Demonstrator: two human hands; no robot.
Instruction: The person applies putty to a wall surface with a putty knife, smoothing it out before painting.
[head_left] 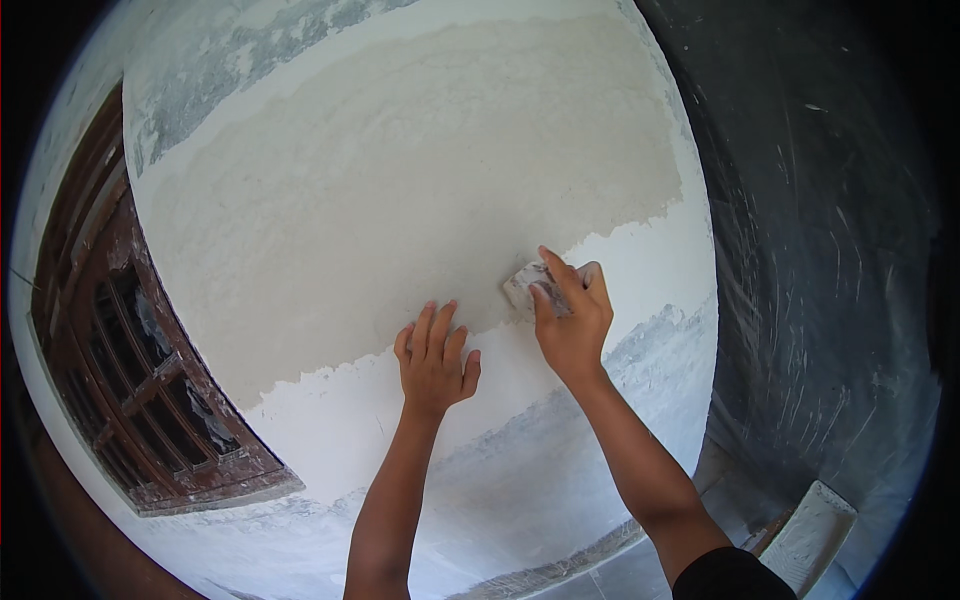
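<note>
My right hand grips a small, dust-whitened sanding block and holds it against the wall. The block touches the lower edge of a broad beige-grey patch of wall filler, where it meets a band of white. To the left, my left hand rests on the wall with its fingers spread and nothing in them. Its fingertips lie on the beige-grey patch. My palm side and the block's underside are hidden.
A dark brown wooden window frame with bars is set in the wall at left. A dark, scratched surface stands along the right. At lower right lies a white-smeared trough-like piece, near the floor at the wall's foot.
</note>
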